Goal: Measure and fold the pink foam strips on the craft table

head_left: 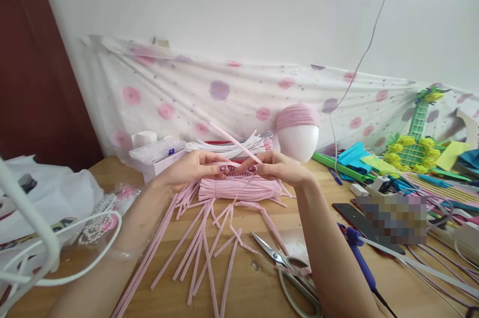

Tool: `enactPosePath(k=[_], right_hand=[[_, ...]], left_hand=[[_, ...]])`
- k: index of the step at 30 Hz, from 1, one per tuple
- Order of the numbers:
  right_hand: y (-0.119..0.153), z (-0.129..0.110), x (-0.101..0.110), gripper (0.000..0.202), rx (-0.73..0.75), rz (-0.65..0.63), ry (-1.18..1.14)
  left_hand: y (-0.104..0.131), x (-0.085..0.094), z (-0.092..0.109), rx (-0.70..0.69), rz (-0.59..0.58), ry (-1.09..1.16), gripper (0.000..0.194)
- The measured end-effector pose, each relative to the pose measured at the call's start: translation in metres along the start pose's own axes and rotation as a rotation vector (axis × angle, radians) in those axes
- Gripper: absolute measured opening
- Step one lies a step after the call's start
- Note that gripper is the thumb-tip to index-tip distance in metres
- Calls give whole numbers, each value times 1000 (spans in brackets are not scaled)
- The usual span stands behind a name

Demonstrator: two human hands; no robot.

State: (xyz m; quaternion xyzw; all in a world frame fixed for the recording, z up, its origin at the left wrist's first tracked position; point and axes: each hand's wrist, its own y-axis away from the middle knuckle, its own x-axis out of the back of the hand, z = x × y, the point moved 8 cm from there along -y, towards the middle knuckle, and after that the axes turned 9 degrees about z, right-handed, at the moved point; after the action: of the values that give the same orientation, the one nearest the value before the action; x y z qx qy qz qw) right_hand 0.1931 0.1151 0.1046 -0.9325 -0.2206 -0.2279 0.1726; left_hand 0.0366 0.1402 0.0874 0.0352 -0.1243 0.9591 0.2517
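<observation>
A pale pink pipe cleaner slants up and to the left from the fingers of my right hand, which pinches it. My left hand is closed too, thumb and fingers pressed together on a pale pink length of pipe cleaner at the same height. The two thumbs point at each other with a small gap between. Just below and behind my hands lies a tied bundle of pink pipe cleaners. Loose pink pipe cleaners fan out over the table toward me. Scissors lie partly open beside my right forearm.
Behind stands a white foam ball wrapped with pink on top, next to white pipe cleaners. A clear-lidded box is at the left. At the right lie a phone, a blue glue gun, cables, and a green guitar-shaped craft.
</observation>
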Motion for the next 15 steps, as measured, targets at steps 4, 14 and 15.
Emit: enactPosePath(k=[4,14,15], right_hand=[[1,7,-3,49,-23,-56,30],[-8,8,-8,54,-93,70,225],[-7,8,-6,51,-110,89,277]], left_hand=[[-1,10,-2,18,138,20,21],[5,7,12,-39,81,-125,17],[7,9,14,-35,67,-136,19]])
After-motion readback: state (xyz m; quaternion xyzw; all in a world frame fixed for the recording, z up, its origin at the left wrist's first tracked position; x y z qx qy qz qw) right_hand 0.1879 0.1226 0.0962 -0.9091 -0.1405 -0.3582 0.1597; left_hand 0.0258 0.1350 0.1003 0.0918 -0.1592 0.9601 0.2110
